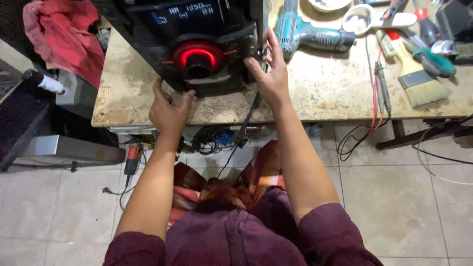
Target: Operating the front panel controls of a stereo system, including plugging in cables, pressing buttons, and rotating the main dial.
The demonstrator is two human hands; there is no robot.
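- Black plastic makes up the casing of the speaker unit (pixel 197 39), which lies on the near left part of the worn workbench (pixel 320 93), its red ring (pixel 199 53) facing the person.
- The left hand (pixel 167 111) is set against the unit's lower near edge, fingers spread and curled on the casing, nothing closed in the palm.
- The right hand (pixel 270 74) is laid on the unit's right edge, fingers (pixel 272 44) stretched upward and loosely open along the side; whether a small part is pinched cannot be told.
- The unit sits between both hands, touched by each.
- For steady handling, pressure is best kept even on both sides, and the dangling black cable (pixel 246 123) below the right wrist kept from snagging.
- A cordless drill (pixel 308 32) and a paintbrush (pixel 419 79) lie to the right, untouched.
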